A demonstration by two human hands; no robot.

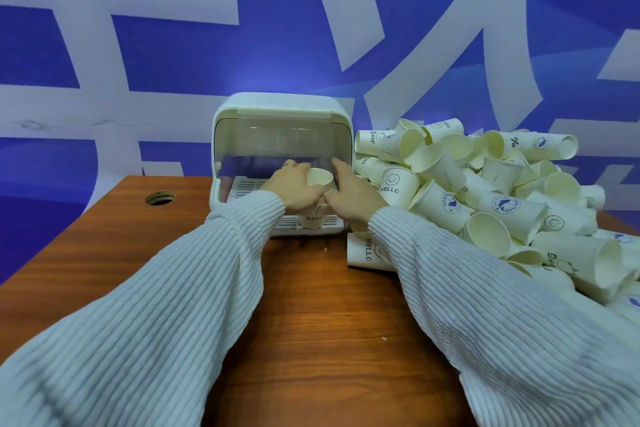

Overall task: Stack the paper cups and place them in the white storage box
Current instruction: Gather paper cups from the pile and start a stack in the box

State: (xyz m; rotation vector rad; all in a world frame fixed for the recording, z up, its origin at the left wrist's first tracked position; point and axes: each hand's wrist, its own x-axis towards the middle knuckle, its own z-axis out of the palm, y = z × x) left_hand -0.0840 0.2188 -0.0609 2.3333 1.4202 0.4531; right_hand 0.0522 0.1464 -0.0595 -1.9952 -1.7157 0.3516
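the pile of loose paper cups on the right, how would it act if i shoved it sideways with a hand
The pile of paper cups would probably scatter rather than slide as one: the cups lie loose at all angles. Many rest on their sides, so some would likely roll across the wooden table. They look thin-walled and empty, so probably light and easy to crush.

Head view — forward and down, near table.

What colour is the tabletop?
Reddish-brown wood grain on the tabletop, clearest in the head view.
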